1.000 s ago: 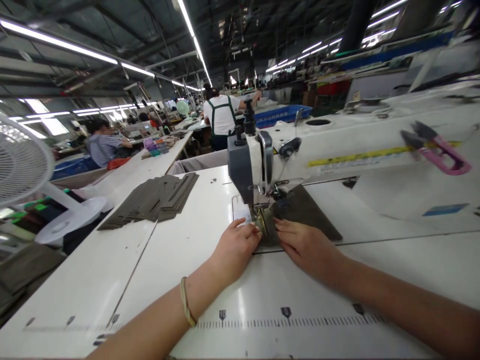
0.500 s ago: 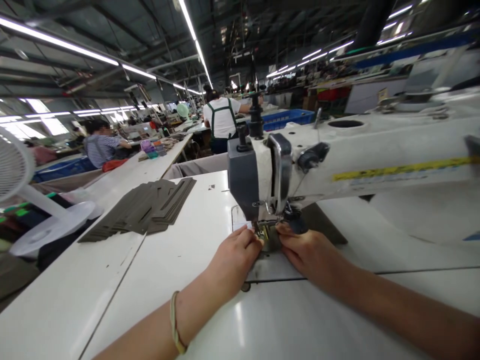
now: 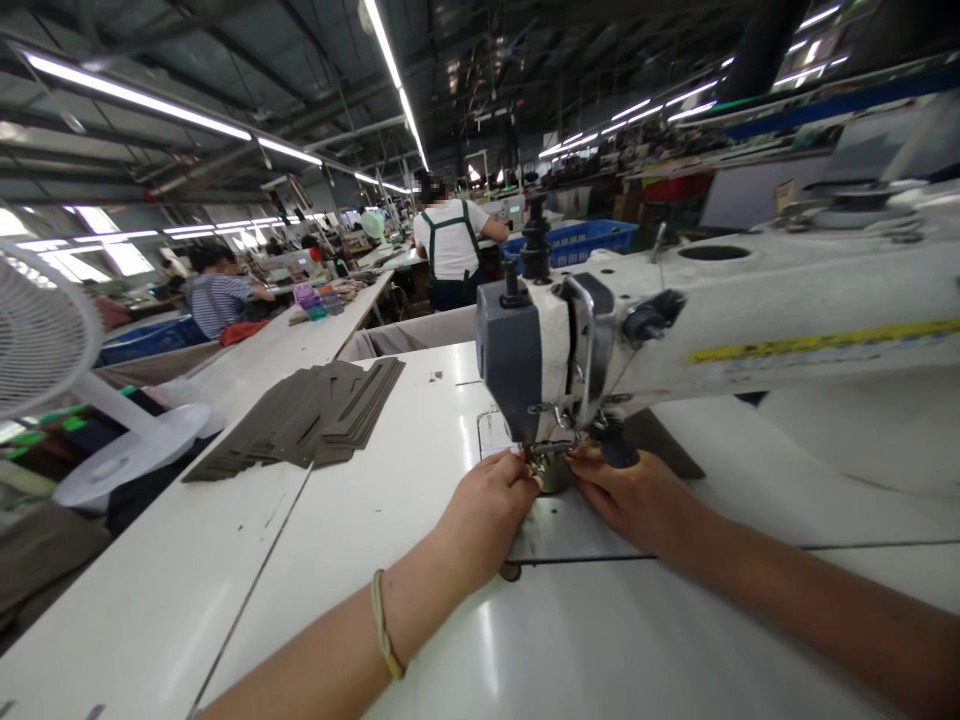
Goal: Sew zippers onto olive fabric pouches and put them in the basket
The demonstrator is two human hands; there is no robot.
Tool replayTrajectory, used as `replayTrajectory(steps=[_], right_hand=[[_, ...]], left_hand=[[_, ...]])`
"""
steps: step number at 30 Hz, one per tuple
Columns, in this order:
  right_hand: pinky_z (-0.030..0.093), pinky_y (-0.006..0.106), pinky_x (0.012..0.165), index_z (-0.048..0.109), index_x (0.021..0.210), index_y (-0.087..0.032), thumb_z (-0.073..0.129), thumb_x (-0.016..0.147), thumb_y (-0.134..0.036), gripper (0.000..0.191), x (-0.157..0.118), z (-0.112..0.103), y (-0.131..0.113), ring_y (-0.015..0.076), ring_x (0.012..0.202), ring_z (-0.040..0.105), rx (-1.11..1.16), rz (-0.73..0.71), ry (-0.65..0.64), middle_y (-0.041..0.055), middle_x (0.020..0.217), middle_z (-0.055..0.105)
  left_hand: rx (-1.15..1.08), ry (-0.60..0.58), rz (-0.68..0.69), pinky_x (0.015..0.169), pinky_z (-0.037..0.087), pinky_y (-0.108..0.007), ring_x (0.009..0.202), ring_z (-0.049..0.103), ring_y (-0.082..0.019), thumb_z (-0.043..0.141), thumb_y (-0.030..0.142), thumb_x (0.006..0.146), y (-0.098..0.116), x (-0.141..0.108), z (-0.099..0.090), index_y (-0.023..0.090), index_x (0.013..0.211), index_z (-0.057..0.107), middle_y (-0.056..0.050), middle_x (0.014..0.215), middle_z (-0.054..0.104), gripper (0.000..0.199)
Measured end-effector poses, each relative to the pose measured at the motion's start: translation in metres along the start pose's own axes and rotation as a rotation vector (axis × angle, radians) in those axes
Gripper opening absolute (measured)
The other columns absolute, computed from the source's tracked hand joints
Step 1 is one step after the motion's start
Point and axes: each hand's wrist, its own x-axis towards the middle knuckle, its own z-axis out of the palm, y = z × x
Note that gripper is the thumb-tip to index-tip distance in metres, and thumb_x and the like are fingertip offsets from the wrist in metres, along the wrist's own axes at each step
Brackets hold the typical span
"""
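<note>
At the needle area of a white-and-grey sewing machine point(image 3: 510, 350), my two hands work close together. My left hand point(image 3: 491, 500) is closed, its thumb and fingertips pinched at the left of the presser foot. On the other side my right hand point(image 3: 637, 495) is closed too, fingers curled in under the machine head. Between the fingertips a small part of a grey-brown fabric piece point(image 3: 555, 475) shows under the foot; the fingers and the machine hide most of it. More grey-brown fabric point(image 3: 664, 440) lies behind my right hand.
A fanned stack of grey-brown fabric pieces point(image 3: 300, 410) lies on the white table point(image 3: 337, 560) at left. A white fan point(image 3: 127, 440) stands beyond its left edge. Ahead, a co-worker in a white shirt point(image 3: 454, 240) stands near a blue crate point(image 3: 577, 240); another sits further left.
The view has turned slightly left, so everything sits further right in the picture. Both hands stay closed beside the presser foot, with little visible movement against the machine.
</note>
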Motion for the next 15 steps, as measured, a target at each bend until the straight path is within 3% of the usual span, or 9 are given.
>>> replayTrajectory(steps=[11, 15], right_hand=[[0.050, 0.028, 0.064, 0.063, 0.078, -0.017, 0.038, 0.084, -0.017, 0.026, 0.0002, 0.0034, 0.0042, 0.0192, 0.071, 0.064, -0.004, 0.023, -0.029, 0.0091, 0.082, 0.068], [0.049, 0.030, 0.063, 0.064, 0.078, -0.016, 0.039, 0.083, -0.016, 0.025, -0.0014, 0.0068, 0.0066, 0.0209, 0.070, 0.064, -0.003, 0.030, -0.053, 0.0091, 0.078, 0.067]], left_hand=[[-0.018, 0.029, 0.015, 0.084, 0.051, -0.031, 0.088, 0.058, -0.018, 0.048, 0.012, 0.087, -0.0043, -0.0004, 0.0035, 0.013, 0.086, 0.062, -0.008, 0.087, 0.061, 0.013], [-0.062, 0.072, -0.046, 0.086, 0.051, -0.029, 0.090, 0.059, -0.018, 0.051, 0.013, 0.087, -0.0047, 0.0002, 0.0067, 0.014, 0.085, 0.061, -0.006, 0.089, 0.061, 0.010]])
